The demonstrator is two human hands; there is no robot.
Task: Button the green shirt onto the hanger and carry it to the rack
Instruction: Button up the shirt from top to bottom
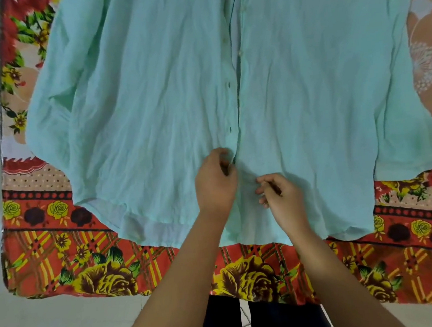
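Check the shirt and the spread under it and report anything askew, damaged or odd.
Nothing looks damaged or spilled. The green shirt is heavily creased and its front placket gapes open above the hands, buttonholes unfilled. The left hand and right hand pinch the placket edges near the hem. The floral bedsheet lies flat.

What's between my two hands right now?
In the head view, only green shirt fabric: the button strip near the hem runs between the left hand and right hand.

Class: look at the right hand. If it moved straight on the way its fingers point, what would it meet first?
Probably the left hand. The right hand points up and left across the green shirt, towards that hand at the front opening, though depth is unclear.
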